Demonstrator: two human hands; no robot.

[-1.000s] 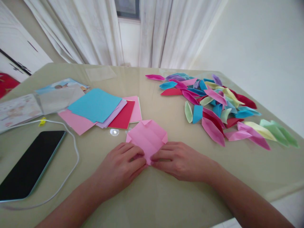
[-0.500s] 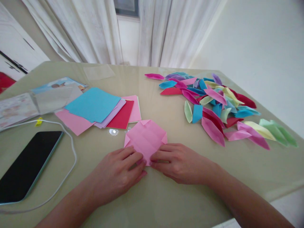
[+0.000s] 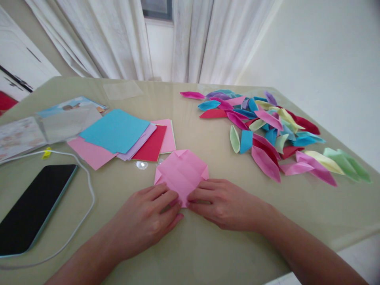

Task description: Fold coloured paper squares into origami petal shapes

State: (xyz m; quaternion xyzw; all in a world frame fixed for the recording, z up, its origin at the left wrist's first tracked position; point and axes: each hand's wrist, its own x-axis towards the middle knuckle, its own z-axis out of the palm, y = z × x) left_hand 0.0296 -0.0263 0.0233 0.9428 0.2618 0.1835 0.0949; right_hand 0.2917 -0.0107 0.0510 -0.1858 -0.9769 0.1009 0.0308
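A pink sheet of paper lies on the table in front of me, with small corners folded inward at its top, left and right and faint creases across it. My left hand grips its lower left edge, fingers curled and thumb close to the near corner. On the opposite side my right hand pinches the lower right edge, its fingertips almost meeting those of the left. The near corner of the paper is partly covered by the fingers of both hands.
Loose square sheets, a blue one on top, lie at left. Beyond them are picture cards. A black phone and a white cable sit near left. Several folded paper pieces are heaped on the right of the table.
Almost nothing differs. Both hands stay on the pink paper in the same grip, and the whole view has shifted very slightly.
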